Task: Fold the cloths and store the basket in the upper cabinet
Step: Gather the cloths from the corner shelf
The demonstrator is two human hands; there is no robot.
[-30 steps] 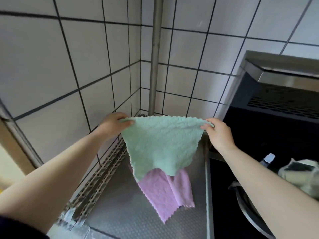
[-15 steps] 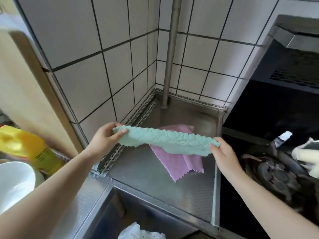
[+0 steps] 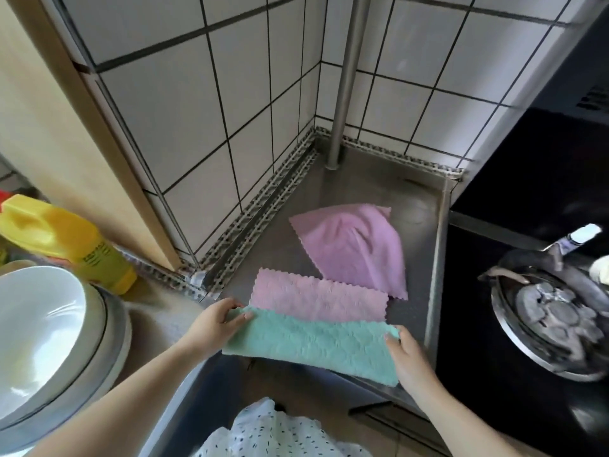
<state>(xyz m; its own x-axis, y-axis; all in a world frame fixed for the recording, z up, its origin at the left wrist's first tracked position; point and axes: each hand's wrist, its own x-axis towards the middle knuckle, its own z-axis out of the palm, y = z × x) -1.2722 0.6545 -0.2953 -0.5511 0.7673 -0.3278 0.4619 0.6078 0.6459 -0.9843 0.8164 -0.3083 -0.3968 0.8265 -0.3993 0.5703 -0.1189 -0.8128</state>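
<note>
my left hand and right hand pinch the ends of the folded green cloth, stretched between them, overlapping the folded pink cloth.

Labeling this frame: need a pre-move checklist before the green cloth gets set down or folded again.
1. Both hands on green cloth: ok, left hand and right hand pinch its ends.
2. Green cloth folded to a strip: ok.
3. Folded pink cloth flat on counter: ok.
4. Second pink cloth folded: not ok, lies loose.
5. Green overlaps the folded pink's near edge; touching: cannot tell.
6. Basket located: cannot tell.
</note>
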